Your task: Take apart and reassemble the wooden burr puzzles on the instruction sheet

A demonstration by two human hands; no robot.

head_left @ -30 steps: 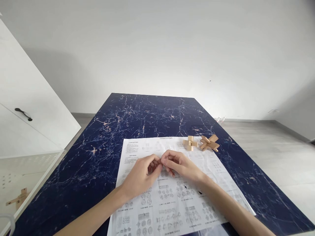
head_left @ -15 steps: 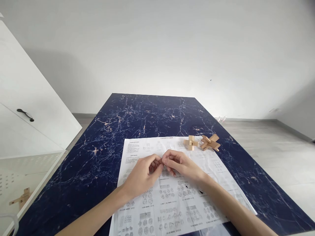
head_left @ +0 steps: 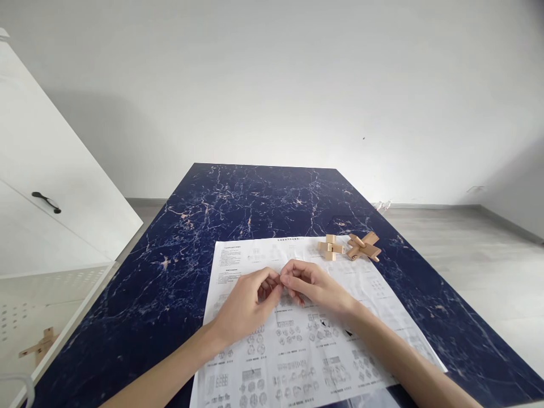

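Observation:
My left hand (head_left: 249,300) and my right hand (head_left: 312,286) meet at the fingertips over a large printed instruction sheet (head_left: 229,263). Both have curled fingers, with thumb and forefinger brought together in a pinch. Whatever may be between the fingertips is hidden or too small to make out. Beyond my right hand, on the sheet's upper right part, stands a small wooden burr puzzle (head_left: 331,247). Close beside it on the right is a larger wooden interlocking puzzle (head_left: 363,246) with crossed bars. Neither hand touches these two puzzles.
The sheet lies on a dark blue marbled table (head_left: 250,198). To the left stands a white cabinet (head_left: 63,170) with a black handle (head_left: 46,202). Low at the left, another wooden crossed piece (head_left: 40,344) lies on a pale perforated surface (head_left: 55,300). A white wall (head_left: 272,85) rises behind.
The view has shifted very slightly. Both hands keep the same pinched pose at the same spot, and the wooden puzzles have not moved.

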